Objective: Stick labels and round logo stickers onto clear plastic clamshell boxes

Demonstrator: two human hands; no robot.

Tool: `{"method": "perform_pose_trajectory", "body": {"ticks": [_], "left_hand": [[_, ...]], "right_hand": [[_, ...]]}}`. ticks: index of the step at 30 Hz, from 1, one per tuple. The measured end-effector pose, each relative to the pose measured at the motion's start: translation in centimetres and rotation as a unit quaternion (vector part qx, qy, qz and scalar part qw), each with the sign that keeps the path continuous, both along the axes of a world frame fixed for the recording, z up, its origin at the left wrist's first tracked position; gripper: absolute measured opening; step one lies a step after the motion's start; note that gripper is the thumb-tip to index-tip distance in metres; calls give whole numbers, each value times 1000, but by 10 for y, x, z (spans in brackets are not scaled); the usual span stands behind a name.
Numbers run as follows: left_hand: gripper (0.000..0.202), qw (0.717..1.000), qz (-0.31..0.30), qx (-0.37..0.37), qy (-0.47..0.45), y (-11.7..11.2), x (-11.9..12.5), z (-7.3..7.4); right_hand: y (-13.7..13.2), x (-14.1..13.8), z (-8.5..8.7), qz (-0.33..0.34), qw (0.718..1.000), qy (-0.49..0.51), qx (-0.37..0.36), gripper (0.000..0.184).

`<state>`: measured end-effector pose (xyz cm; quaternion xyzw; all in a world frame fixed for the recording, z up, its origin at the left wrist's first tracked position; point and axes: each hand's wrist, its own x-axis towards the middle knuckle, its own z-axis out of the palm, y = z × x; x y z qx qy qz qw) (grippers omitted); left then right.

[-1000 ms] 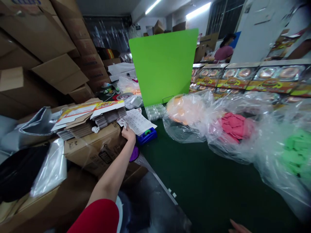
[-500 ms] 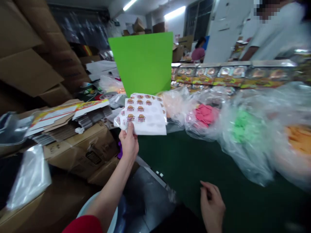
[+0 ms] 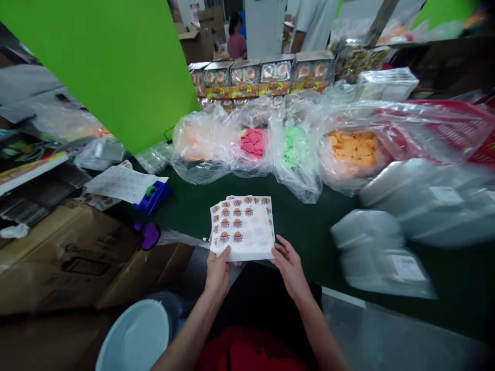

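Observation:
Several white sticker sheets (image 3: 250, 241) with small burger logos lie fanned in a stack in front of me, over the near edge of the dark green table. My left hand (image 3: 217, 272) pinches their lower left corner, thumb on top. At the lower right corner my right hand (image 3: 290, 265) has its fingers closed on the edge, the thumb near the border. The logos cover the left and top of the uppermost sheet, while its lower right part is blank white.
Clear bags hold pink pieces (image 3: 253, 143), green pieces (image 3: 296, 144) and orange pieces (image 3: 353, 148). A blue tape dispenser (image 3: 154, 198) sits at left by another printed sheet (image 3: 124, 183). Clear plastic bags (image 3: 381, 257) lie right. A light blue basin (image 3: 135, 335) stands below. Boxed goods (image 3: 245, 77) line the back.
The view has swung right. My left hand has brought the sticker sheets from the far left to in front of me, and my right hand has come up and taken their right corner.

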<state>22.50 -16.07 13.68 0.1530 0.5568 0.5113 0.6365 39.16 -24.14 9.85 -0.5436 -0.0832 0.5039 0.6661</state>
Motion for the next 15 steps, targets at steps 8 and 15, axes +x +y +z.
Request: {"method": "perform_pose_trajectory", "body": {"ticks": [8,15], "left_hand": [[35,995,-99,28,2,-5,9,8],[80,982,-133,46,122,36,0,3]], "right_hand": [[14,8,-8,-31,996,-88,11,78],[-2,15,-13,-33,995,-96,11,75]]}}
